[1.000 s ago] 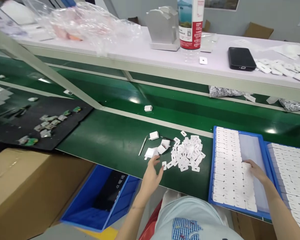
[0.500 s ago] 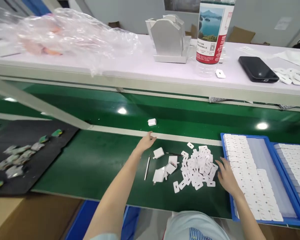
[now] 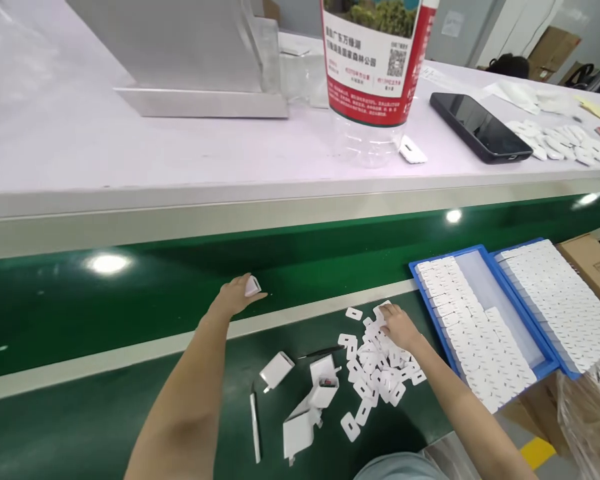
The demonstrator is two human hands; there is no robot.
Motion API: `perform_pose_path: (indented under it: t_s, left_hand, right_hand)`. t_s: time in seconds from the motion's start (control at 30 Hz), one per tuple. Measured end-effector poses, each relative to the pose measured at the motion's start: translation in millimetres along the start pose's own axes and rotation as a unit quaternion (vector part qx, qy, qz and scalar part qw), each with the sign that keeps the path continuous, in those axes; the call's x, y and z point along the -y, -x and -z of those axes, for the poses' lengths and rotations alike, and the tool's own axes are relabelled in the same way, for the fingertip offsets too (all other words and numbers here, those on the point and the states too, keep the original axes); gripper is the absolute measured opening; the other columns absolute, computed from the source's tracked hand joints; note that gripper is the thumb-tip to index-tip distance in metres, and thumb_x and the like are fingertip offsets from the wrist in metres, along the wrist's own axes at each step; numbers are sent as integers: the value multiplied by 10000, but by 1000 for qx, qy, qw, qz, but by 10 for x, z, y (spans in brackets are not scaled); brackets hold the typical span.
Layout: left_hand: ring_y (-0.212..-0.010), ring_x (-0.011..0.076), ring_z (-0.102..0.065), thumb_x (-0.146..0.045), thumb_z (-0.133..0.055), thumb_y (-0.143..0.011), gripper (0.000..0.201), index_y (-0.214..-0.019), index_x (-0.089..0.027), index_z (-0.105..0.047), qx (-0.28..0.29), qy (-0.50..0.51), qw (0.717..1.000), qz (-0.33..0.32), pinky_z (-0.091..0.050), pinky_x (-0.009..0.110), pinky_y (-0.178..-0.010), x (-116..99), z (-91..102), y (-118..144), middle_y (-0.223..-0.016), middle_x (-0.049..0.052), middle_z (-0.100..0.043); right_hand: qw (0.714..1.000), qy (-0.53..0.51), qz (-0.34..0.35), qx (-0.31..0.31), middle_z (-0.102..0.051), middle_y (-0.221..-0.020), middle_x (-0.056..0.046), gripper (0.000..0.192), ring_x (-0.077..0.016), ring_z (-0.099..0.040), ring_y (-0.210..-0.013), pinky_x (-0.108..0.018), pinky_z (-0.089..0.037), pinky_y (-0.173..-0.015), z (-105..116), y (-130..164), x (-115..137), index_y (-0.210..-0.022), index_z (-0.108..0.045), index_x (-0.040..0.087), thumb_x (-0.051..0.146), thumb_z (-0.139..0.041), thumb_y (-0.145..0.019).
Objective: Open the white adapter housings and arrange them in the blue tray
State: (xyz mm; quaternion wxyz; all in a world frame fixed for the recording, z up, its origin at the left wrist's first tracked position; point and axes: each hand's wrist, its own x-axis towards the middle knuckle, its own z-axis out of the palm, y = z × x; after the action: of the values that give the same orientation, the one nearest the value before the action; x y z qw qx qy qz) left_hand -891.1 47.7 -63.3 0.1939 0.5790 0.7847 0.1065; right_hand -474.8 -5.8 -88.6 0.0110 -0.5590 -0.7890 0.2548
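My left hand (image 3: 234, 296) reaches over the pale divider strip onto the far green belt and closes its fingers on a small white block (image 3: 252, 286). My right hand (image 3: 398, 327) rests fingers-down on the heap of flat white tags (image 3: 377, 370) on the near belt; whether it grips one I cannot tell. Near my left forearm lie a white plug-like block (image 3: 277, 369), more white blocks (image 3: 310, 408), a thin white stick (image 3: 255, 427) and a thin dark tool (image 3: 323, 351).
Two blue trays (image 3: 551, 363) packed with rows of white tags sit at the right. On the raised white shelf (image 3: 130, 167) stand a metal fixture (image 3: 190, 60), a clear bottle with a red label (image 3: 373, 67), a black phone (image 3: 480, 127) and loose tags (image 3: 560, 140). Cardboard box (image 3: 593, 263) far right.
My left hand went from the near pile across the divider to the lone white block and closed on it. My right hand left the blue tray for the tag heap. The view moved closer.
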Motion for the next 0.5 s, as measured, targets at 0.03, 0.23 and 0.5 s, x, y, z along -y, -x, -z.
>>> perform_pose_path:
  t_s: [0.03,0.23,0.5]
  left_hand:
    - [-1249,337,-562,-379,-591,-921,445,-1272,-108,-564,-4,18,1000,-7,-491,500,-1009,-57,-9,29,-1321,169,-604]
    - [-1198,361,-616,-350,-628,-828,512,-1256,-79,-556,-45,169,984,-28,-519,464,-1013,-602,-137,706,-1347,208,-600]
    - [-1208,271,-633,-373,-759,-799,523,-1276,-243,-588,-55,425,879,-207,-528,400,-1027,-1715,-141,2496,-1294,105,-658]
  right_hand:
    - [1000,-7,0,3,-587,-1334,-100,334,-261,-583,-1204,-509,-491,-1015,1,-29,5,-1245,-604,183,331,-632,-946]
    - [993,-87,53,-57,-655,-1238,-106,336,-259,-635,-1142,-498,-524,-988,295,212,137,-1225,-622,178,316,-660,-922]
    - [899,-240,303,-207,-612,-1356,-70,526,-249,-578,-1275,-442,-527,-1046,1101,1360,730,-1403,-508,342,259,-677,-911]
